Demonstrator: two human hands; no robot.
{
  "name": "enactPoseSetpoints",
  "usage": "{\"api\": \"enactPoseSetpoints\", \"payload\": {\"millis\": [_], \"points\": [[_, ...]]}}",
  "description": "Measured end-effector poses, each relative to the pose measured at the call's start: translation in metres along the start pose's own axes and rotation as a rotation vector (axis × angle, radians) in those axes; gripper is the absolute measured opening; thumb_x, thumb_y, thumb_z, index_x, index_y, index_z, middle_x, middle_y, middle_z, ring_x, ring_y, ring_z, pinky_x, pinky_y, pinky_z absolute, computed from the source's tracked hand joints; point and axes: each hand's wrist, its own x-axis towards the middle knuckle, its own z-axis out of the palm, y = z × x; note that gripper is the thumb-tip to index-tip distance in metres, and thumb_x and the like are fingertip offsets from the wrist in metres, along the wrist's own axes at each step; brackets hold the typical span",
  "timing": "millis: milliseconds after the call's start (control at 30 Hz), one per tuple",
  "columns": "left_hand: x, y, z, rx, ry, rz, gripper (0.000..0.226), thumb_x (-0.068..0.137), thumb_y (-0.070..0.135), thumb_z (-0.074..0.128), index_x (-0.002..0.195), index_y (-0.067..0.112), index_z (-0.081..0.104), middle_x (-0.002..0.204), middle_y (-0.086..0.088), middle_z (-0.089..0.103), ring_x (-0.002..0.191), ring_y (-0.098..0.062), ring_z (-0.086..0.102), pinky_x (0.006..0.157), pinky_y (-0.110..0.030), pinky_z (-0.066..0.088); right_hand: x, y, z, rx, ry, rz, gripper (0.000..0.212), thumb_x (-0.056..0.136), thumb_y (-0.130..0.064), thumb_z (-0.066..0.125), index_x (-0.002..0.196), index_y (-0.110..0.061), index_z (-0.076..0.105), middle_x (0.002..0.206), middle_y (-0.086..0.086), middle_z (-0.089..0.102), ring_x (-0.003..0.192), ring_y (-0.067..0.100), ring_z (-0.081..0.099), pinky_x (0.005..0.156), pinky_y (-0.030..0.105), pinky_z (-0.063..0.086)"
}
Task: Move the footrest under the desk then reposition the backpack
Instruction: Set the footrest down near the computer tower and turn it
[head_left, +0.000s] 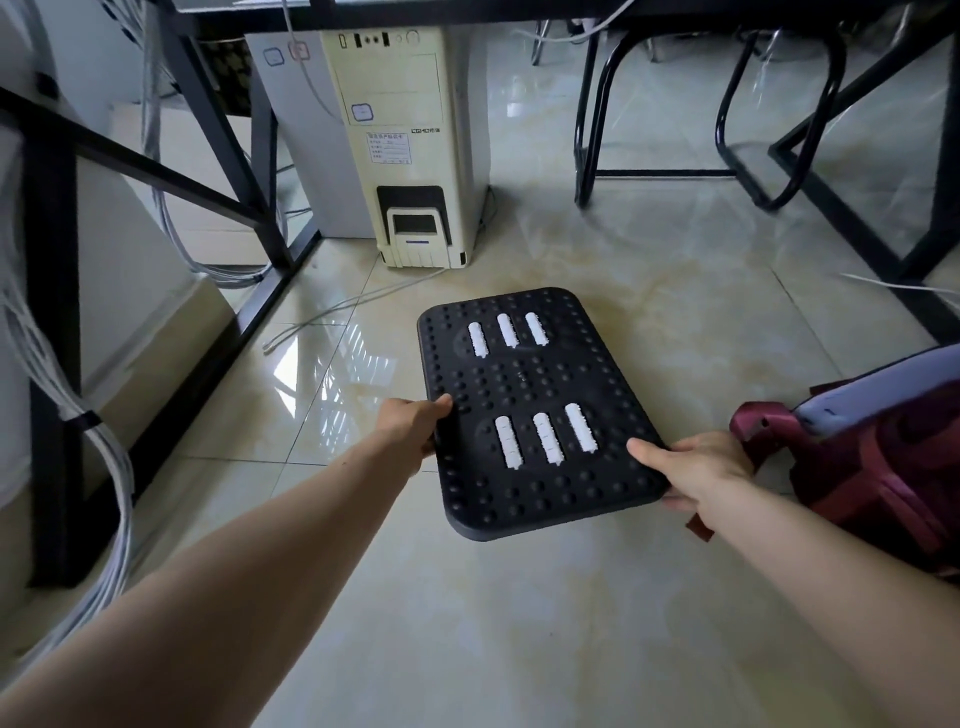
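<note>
A black studded footrest (530, 384) with white rollers lies on the tiled floor in the middle of the view, in front of the desk. My left hand (413, 428) grips its left edge, thumb on top. My right hand (693, 470) holds its near right corner, fingers curled under the rim. A maroon and lilac backpack (872, 462) lies on the floor at the right, just beside my right hand; its right part runs out of view.
A cream computer tower (410, 145) stands under the desk behind the footrest. Black desk frame bars (208, 140) and bundles of grey cables (104, 467) run along the left. Black chair legs (727, 104) stand at the back right. A loose cable (332, 317) lies on the tiles.
</note>
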Motion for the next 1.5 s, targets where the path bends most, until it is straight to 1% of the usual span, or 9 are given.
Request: {"api": "enactPoseSetpoints", "payload": {"millis": [167,300,433,700,900,1000,1133,1333,1500], "points": [[-0.014,-0.013,0.007,-0.101,-0.015,-0.061,0.023,0.088,0.012,0.069,0.102,-0.004,0.06,0.085,-0.012,0.066,0.067,-0.022,0.064,0.059,-0.03,0.056,0.01,-0.017,-0.011,0.078,0.068,-0.004,0.029,0.067,-0.009,0.087,0.064,-0.001,0.06,0.072,0.015,0.065,0.07,0.033,0.068,0.07,0.042,0.059],[-0.021,-0.028,0.017,-0.183,0.013,-0.136,0.026,0.088,0.015,0.069,0.104,-0.003,0.058,0.096,-0.014,0.068,0.068,-0.025,0.067,0.085,-0.042,0.059,0.019,-0.022,-0.014,0.018,0.144,-0.045,0.03,0.066,-0.018,0.088,0.062,-0.001,0.064,0.068,0.013,0.067,0.075,0.035,0.071,0.077,0.047,0.06],[-0.031,-0.041,0.026,-0.266,0.068,-0.187,0.028,0.089,0.015,0.068,0.106,-0.002,0.057,0.105,-0.016,0.068,0.07,-0.026,0.066,0.09,-0.044,0.056,0.024,-0.023,-0.014,-0.027,0.209,-0.102,0.038,0.075,-0.028,0.081,0.087,0.008,0.072,0.08,0.015,0.07,0.071,0.026,0.059,0.079,0.04,0.056],[-0.032,-0.031,0.024,-0.301,0.083,-0.168,0.045,0.08,0.028,0.076,0.11,0.001,0.059,0.113,-0.016,0.069,0.093,-0.031,0.07,0.081,-0.037,0.058,0.015,-0.007,-0.004,0.054,0.185,-0.079,0.035,0.076,-0.034,0.078,0.091,-0.002,0.072,0.092,0.012,0.07,0.079,0.025,0.061,0.072,0.029,0.048],[-0.017,-0.007,0.02,-0.273,0.131,-0.08,0.054,0.08,0.035,0.077,0.117,0.001,0.056,0.108,-0.013,0.067,0.093,-0.03,0.068,0.075,-0.034,0.055,0.0,0.019,0.009,0.109,0.073,0.023,0.042,0.065,-0.042,0.083,0.073,-0.009,0.06,0.091,0.008,0.071,0.084,0.029,0.069,0.081,0.035,0.056],[-0.011,-0.002,0.02,-0.236,0.162,-0.08,0.051,0.079,0.034,0.077,0.114,0.003,0.057,0.109,-0.01,0.065,0.101,-0.031,0.067,0.075,-0.035,0.051,-0.007,0.03,0.016,0.152,-0.004,0.055,0.053,0.06,-0.044,0.084,0.087,-0.001,0.068,0.088,0.011,0.074,0.08,0.031,0.073,0.082,0.042,0.06],[-0.007,-0.004,0.02,-0.258,0.176,-0.084,0.046,0.082,0.024,0.075,0.118,0.0,0.058,0.116,-0.013,0.066,0.105,-0.033,0.067,0.079,-0.032,0.052,-0.011,0.031,0.019,0.254,-0.049,0.042,0.021,0.077,-0.019,0.08,0.078,-0.003,0.066,0.091,0.015,0.072,0.073,0.028,0.07,0.073,0.036,0.059],[-0.016,-0.003,0.016,-0.307,0.148,-0.063,0.046,0.085,0.015,0.073,0.123,-0.003,0.056,0.111,-0.014,0.065,0.091,-0.03,0.066,0.079,-0.031,0.052,-0.004,0.022,0.016,0.32,-0.066,0.018,0.012,0.082,-0.006,0.074,0.082,0.0,0.063,0.09,0.018,0.07,0.068,0.029,0.069,0.046,0.027,0.057],[-0.037,-0.015,0.014,-0.328,0.074,-0.067,0.047,0.086,0.015,0.072,0.126,-0.002,0.054,0.113,-0.016,0.068,0.066,-0.022,0.066,0.066,-0.028,0.056,0.016,0.015,0.011,0.302,-0.006,-0.003,0.015,0.081,-0.008,0.075,0.082,0.002,0.064,0.097,0.022,0.07,0.08,0.034,0.07,0.059,0.036,0.056]]}}
